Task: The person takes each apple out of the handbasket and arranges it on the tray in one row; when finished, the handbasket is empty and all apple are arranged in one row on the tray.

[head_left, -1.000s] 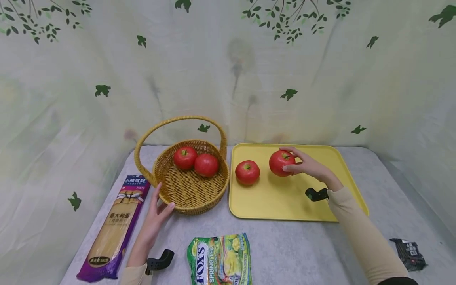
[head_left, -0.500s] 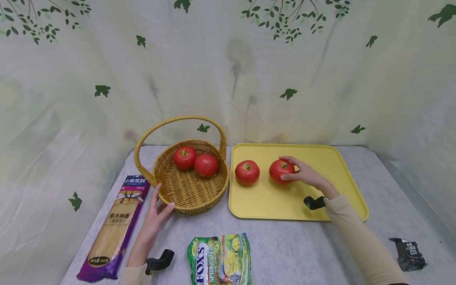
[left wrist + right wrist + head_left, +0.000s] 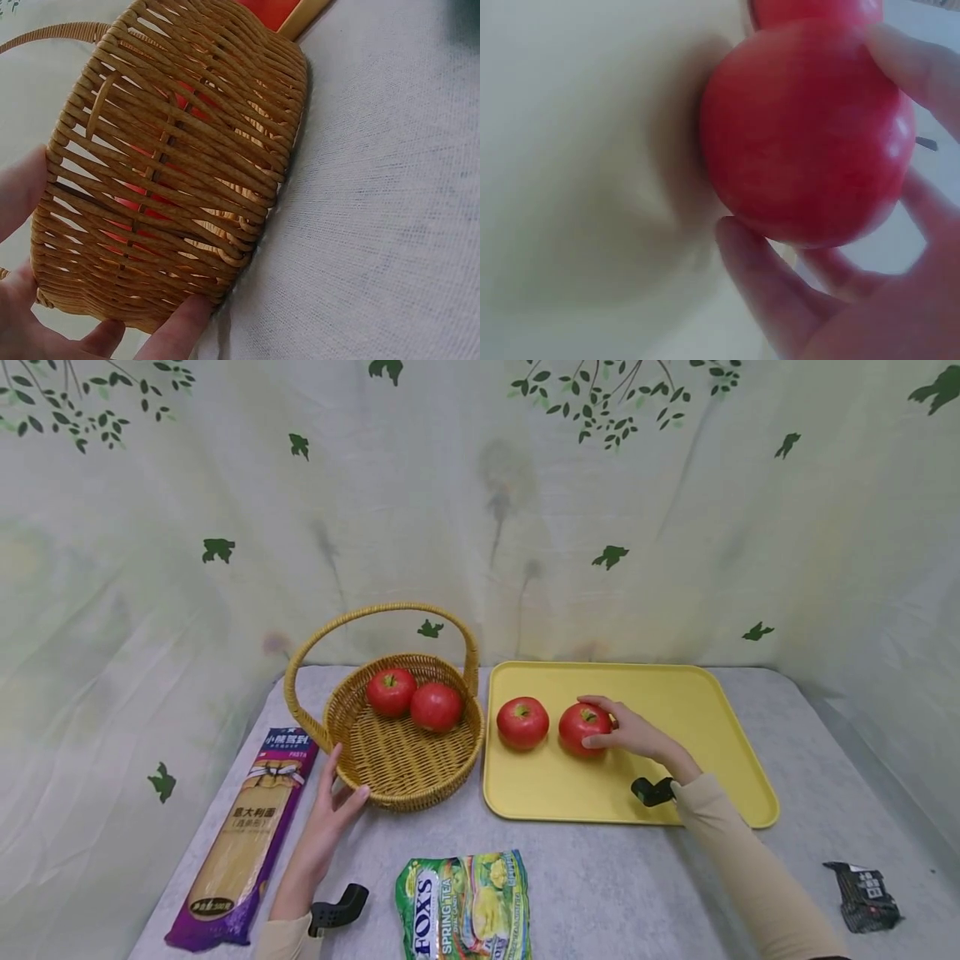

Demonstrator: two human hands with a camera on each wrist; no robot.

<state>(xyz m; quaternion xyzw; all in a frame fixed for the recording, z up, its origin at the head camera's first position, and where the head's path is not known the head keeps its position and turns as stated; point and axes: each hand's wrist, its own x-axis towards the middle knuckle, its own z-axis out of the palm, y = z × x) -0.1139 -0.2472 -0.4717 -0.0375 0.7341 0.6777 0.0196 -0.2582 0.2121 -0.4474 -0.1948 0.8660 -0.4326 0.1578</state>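
The right hand (image 3: pixel 637 737) grips a round, glossy red apple (image 3: pixel 577 728) with a green stem; its fingers are curved around the fruit, with the thumb on the near side. The apple is at the left half of a yellow rectangular tray (image 3: pixel 693 710), just right of a second red apple (image 3: pixel 522 724). Compared with one second ago, the held apple is lower and slightly further left. Result: it appears to be at or close to tray level, and the gap between the two is narrower. Contact with the tray surface cannot be confirmed. The grip is not released.

The left hand (image 3: pixel 327 818) touches the near-left wall of a round, golden-brown wicker basket (image 3: pixel 382 756) with an arched handle; its fingers are extended and spread. Hand and basket have not shifted. The far part of the basket contains a third red apple (image 3: pixel 392 692) and a fourth red apple (image 3: pixel 437 707).
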